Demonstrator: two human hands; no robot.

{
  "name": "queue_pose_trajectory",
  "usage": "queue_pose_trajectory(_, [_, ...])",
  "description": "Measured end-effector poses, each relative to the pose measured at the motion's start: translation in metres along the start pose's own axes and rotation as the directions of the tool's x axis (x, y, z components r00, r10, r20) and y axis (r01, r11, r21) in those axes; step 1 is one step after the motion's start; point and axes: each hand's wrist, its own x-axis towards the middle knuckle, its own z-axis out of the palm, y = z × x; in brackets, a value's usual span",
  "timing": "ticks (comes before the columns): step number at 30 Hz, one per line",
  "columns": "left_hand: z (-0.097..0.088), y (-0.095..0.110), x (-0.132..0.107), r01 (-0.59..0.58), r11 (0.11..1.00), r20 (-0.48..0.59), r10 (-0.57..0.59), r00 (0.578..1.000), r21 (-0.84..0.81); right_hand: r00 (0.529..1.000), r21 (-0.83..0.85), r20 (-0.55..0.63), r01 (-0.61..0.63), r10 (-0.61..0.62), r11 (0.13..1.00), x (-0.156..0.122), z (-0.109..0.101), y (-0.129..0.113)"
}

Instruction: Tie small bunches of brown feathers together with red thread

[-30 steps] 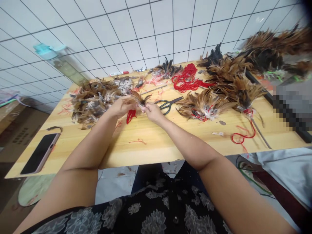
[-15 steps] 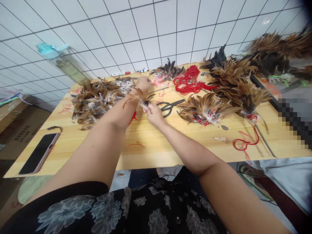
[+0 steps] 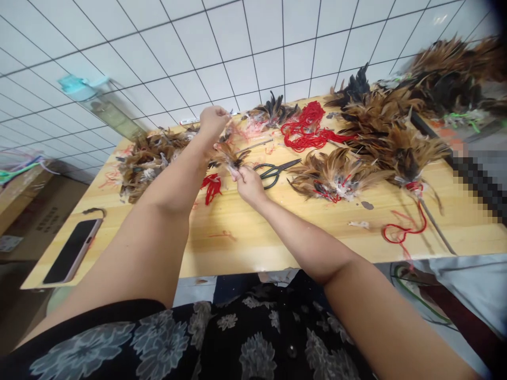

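Observation:
My right hand (image 3: 247,182) pinches the base of a small bundle of brown feathers (image 3: 232,157) just above the wooden table (image 3: 277,232). My left hand (image 3: 213,121) is raised further back with its fingers closed, apparently drawing a thin thread taut from the bundle; the thread itself is too fine to make out. A tuft of red string (image 3: 212,186) lies under my left forearm. Black scissors (image 3: 273,171) lie just right of my right hand.
A heap of loose brown feathers (image 3: 148,158) lies at the left, tied feather bunches (image 3: 336,177) and a tangle of red cord (image 3: 307,126) at the right. A phone (image 3: 71,250) rests near the left front edge. A loose red string (image 3: 404,229) lies at the right front.
My left hand has let go of the bundle and moved up and away toward the back of the table. My right hand stays on the feathers. The red string tuft now lies uncovered.

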Motion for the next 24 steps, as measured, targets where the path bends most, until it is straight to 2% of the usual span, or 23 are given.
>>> queue_pose_trajectory(2, [-0.014,0.014,-0.013,0.125,0.992,-0.119,-0.122,0.985,0.020,0.999,0.013,-0.038,0.023,-0.023,1.000,0.001,0.000,0.004])
queue_pose_trajectory(4, [-0.027,0.025,-0.031,0.169,0.986,-0.164,-0.166,0.972,0.001,0.997,0.028,-0.070,0.035,-0.033,0.999,0.003,0.000,0.009])
queue_pose_trajectory(7, [-0.045,0.031,-0.066,0.181,0.983,-0.108,-0.181,0.978,-0.005,0.993,0.059,-0.107,0.048,-0.042,0.997,0.006,-0.001,0.012])
queue_pose_trajectory(11, [-0.059,0.023,-0.121,0.120,0.980,-0.013,-0.120,0.993,0.161,0.981,0.072,-0.191,-0.027,0.040,0.997,0.007,0.001,0.009])
queue_pose_trajectory(14, [-0.055,0.016,-0.161,0.118,0.978,-0.017,-0.117,0.993,0.173,0.968,0.056,-0.244,-0.049,0.061,0.997,0.008,0.006,0.011])
queue_pose_trajectory(18, [-0.038,0.013,-0.203,0.127,0.989,0.007,-0.128,0.992,0.073,0.971,-0.032,-0.234,0.045,-0.051,0.998,0.010,0.013,0.027])
queue_pose_trajectory(21, [-0.027,0.014,-0.222,0.095,0.995,0.033,-0.095,0.995,-0.008,0.971,-0.104,-0.198,0.114,-0.133,0.988,0.011,0.010,0.041])
queue_pose_trajectory(24, [-0.024,0.017,-0.233,0.050,0.998,0.058,-0.048,0.997,-0.045,0.965,-0.139,-0.163,0.185,-0.207,0.973,0.011,0.003,0.047])
